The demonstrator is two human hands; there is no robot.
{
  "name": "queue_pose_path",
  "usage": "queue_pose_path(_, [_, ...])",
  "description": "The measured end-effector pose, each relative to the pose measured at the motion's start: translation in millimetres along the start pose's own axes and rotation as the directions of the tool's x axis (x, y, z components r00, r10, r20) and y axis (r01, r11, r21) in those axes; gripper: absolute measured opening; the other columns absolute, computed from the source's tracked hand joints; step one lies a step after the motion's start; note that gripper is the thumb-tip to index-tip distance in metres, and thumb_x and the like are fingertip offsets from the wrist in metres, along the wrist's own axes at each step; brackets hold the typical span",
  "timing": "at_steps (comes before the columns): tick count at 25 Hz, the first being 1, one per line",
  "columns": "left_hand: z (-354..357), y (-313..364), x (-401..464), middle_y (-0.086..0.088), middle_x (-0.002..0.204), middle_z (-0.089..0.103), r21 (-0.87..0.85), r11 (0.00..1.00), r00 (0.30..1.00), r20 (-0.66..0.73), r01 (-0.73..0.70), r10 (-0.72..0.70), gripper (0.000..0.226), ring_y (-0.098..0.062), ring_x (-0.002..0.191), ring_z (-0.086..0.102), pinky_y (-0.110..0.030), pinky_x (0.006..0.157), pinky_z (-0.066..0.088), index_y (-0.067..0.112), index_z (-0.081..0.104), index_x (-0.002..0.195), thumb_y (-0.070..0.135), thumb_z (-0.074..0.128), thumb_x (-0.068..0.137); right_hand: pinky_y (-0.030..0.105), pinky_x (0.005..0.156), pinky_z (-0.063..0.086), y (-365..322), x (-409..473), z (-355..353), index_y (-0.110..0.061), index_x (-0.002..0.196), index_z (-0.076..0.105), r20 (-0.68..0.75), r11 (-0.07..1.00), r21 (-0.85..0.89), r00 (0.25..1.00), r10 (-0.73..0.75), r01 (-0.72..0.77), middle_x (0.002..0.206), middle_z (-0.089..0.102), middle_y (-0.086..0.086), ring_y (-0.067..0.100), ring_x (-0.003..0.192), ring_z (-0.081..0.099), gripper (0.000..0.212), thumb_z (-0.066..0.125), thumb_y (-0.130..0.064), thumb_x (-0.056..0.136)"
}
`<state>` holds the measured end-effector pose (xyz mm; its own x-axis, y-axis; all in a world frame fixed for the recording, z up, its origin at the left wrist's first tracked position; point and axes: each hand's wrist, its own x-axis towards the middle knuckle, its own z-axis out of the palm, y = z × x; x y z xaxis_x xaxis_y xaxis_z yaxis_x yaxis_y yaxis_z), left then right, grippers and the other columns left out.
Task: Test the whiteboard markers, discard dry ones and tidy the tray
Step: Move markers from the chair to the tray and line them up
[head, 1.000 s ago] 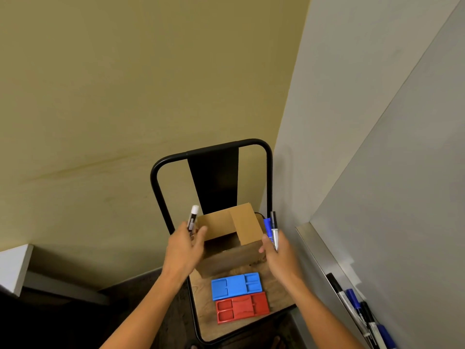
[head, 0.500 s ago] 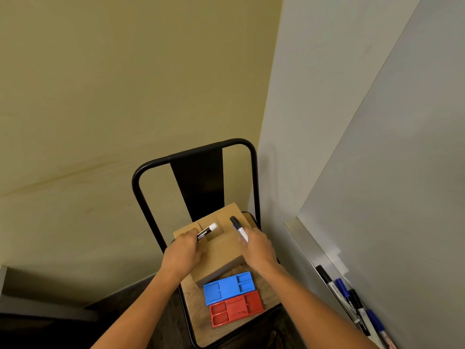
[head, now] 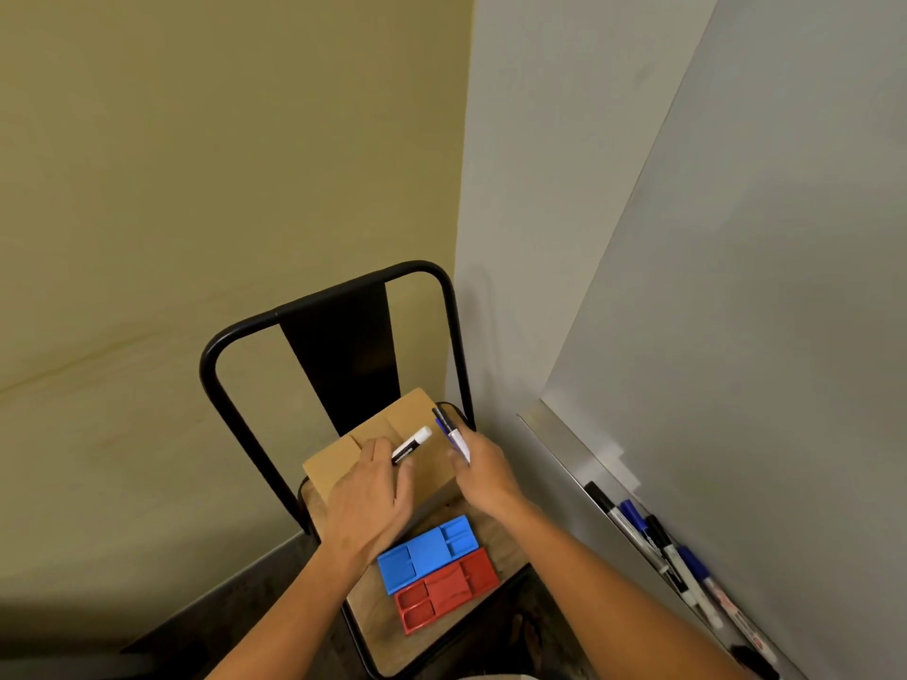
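The cardboard box (head: pixel 387 454) on the chair is now lying closed, its flaps folded flat after standing open a second ago. The left hand (head: pixel 368 503) is pressing down on the lid while holding a white-capped marker (head: pixel 411 446); the right hand (head: pixel 483 471), gripping two markers (head: pixel 451 434), is resting at the box's right edge.

Two bare forearms, left hand (head: pixel 365 503), right hand (head: pixel 483 476), no sleeves, no jewellery

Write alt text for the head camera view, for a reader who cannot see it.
Two hands press shut a cardboard box on a black chair, the left hand holding a white-capped marker, the right hand two markers. Blue and red trays lie in front.
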<state>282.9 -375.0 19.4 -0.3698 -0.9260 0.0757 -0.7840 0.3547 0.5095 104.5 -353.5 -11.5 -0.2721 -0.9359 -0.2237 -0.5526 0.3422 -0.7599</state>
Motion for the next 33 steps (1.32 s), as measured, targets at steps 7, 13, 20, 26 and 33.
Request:
queue_pose_path(7, [2, 21, -8, 0.007, 0.064, 0.050, -0.079, 0.973, 0.970, 0.091, -0.218, 0.225, 0.031, -0.008, 0.054, 0.049, -0.028, 0.049, 0.036, 0.028, 0.044, 0.081, 0.043, 0.029, 0.104, 0.022, 0.064, 0.046, 15, -66, -16, -0.024, 0.092, 0.059, -0.193, 0.980, 0.163, 0.970, 0.145, -0.114, 0.080, 0.063, -0.002, 0.011, 0.072, 0.060, 0.021, 0.052, -0.042, 0.100])
queue_pose_path(13, [28, 43, -27, 0.006, 0.061, 0.051, -0.209, 0.904, 0.886, 0.211, -0.372, 0.413, 0.033, -0.008, 0.054, 0.050, -0.037, 0.053, 0.046, 0.031, 0.045, 0.082, 0.045, 0.023, 0.103, 0.019, 0.057, 0.037, 36, -153, -37, -0.033, 0.076, 0.053, -0.276, 0.901, 0.299, 0.876, 0.396, -0.314, 0.062, 0.050, -0.009, -0.003, 0.053, 0.050, 0.040, 0.034, -0.052, 0.105])
queue_pose_path(20, [42, 101, -72, 0.005, 0.074, 0.056, -0.208, 0.828, 0.818, 0.156, -0.521, 0.554, 0.034, -0.012, 0.058, 0.048, -0.030, 0.055, 0.037, 0.024, 0.053, 0.097, 0.043, 0.025, 0.103, 0.024, 0.056, 0.037, 92, -256, -78, -0.024, 0.092, 0.057, -0.351, 0.871, 0.294, 0.803, 0.481, -0.393, 0.067, 0.048, -0.004, 0.004, 0.054, 0.045, 0.041, 0.030, -0.053, 0.104])
queue_pose_path(26, [79, 168, -126, 0.011, 0.076, 0.053, -0.271, 0.771, 0.766, 0.150, -0.576, 0.625, 0.026, -0.004, 0.060, 0.047, -0.018, 0.059, 0.039, 0.024, 0.058, 0.099, 0.035, 0.034, 0.101, 0.037, 0.070, 0.051, 155, -346, -116, -0.037, 0.126, 0.045, -0.424, 0.903, 0.227, 0.797, 0.430, -0.366, 0.084, 0.063, 0.002, 0.015, 0.074, 0.061, 0.022, 0.040, -0.041, 0.105])
queue_pose_path(33, [123, 270, -223, 0.011, 0.090, 0.059, -0.219, 0.757, 0.676, 0.345, -0.616, 0.651, 0.021, -0.009, 0.074, 0.058, -0.020, 0.067, 0.047, 0.032, 0.052, 0.116, 0.036, 0.034, 0.104, 0.022, 0.066, 0.048, 216, -462, -158, -0.026, 0.125, 0.051, -0.518, 0.851, 0.380, 0.679, 0.520, -0.363, 0.096, 0.065, 0.003, 0.013, 0.081, 0.062, 0.021, 0.045, -0.032, 0.105])
